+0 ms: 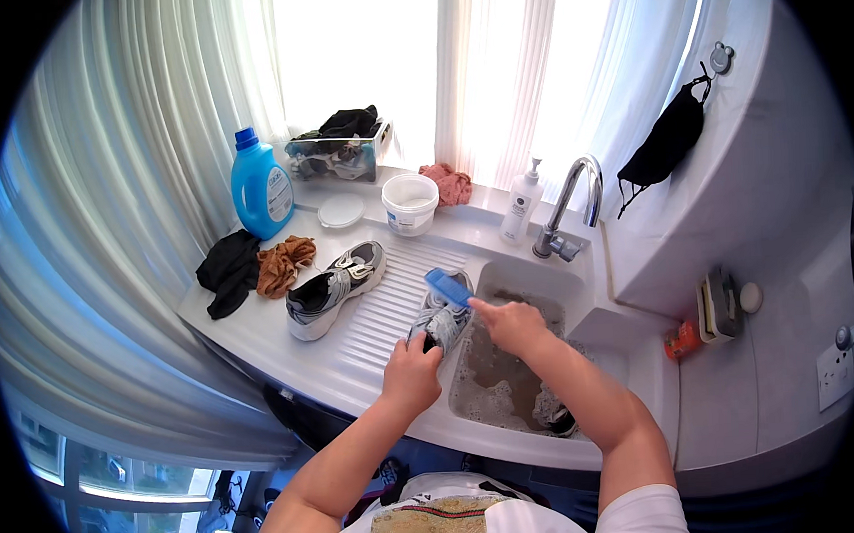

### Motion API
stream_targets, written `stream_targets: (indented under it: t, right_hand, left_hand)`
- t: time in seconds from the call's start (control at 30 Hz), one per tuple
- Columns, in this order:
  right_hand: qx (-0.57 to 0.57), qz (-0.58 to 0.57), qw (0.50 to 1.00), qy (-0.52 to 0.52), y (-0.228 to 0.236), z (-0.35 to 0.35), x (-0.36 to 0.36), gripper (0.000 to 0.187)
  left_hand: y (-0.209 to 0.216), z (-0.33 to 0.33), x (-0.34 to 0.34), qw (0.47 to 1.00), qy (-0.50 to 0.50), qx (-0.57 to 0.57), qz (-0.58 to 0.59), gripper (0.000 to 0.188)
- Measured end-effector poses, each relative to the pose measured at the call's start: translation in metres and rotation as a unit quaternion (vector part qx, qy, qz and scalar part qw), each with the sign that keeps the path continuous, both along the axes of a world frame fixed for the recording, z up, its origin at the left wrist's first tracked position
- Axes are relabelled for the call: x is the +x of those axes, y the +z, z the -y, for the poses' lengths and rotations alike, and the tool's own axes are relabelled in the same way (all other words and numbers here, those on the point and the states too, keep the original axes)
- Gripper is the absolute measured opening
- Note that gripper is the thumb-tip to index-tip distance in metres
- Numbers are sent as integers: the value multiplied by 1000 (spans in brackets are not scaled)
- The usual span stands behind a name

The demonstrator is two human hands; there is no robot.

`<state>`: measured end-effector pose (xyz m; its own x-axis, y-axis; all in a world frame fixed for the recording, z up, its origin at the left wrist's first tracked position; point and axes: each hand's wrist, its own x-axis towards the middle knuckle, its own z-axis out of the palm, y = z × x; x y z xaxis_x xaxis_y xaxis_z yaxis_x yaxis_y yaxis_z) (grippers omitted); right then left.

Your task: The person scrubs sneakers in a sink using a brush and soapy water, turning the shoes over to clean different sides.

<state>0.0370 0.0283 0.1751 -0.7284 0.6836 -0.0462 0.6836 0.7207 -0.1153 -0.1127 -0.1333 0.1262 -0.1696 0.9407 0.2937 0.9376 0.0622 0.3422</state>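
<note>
Scrubbing, apparently: my right grip clenches the blue brush, my left grip pinches the gray shoe on the tabletop beside the sink; next stroke likely needs steady holding.

A home laundry area is revealing itself: a white sink with a ribbed washboard is holding sudsy water, a blue detergent bottle is standing near crumpled clothes, and long pale curtains are hanging beside a window.
</note>
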Motion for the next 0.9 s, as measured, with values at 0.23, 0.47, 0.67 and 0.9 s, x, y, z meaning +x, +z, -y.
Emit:
stream_targets:
  t: [0.23, 0.47, 0.67, 0.9]
  right_hand:
    - [-35, -22, 998, 36, -13, 21, 3, 42]
    - [-66, -62, 996, -28, -28, 18, -5, 40]
    - [-26, -120, 980, -156, -54, -20, 34, 43]
    - [-44, -66, 994, -72, -22, 46, 24, 43]
  left_hand:
    - [-2, -4, -4, 1000, 11, 23, 17, 26]
    - [-3, -3, -8, 997, 1, 64, 44, 27]
    - [-3, -2, -9, 995, -25, 90, 43, 28]
    - [-2, 1, -13, 992, -26, 115, 39, 25]
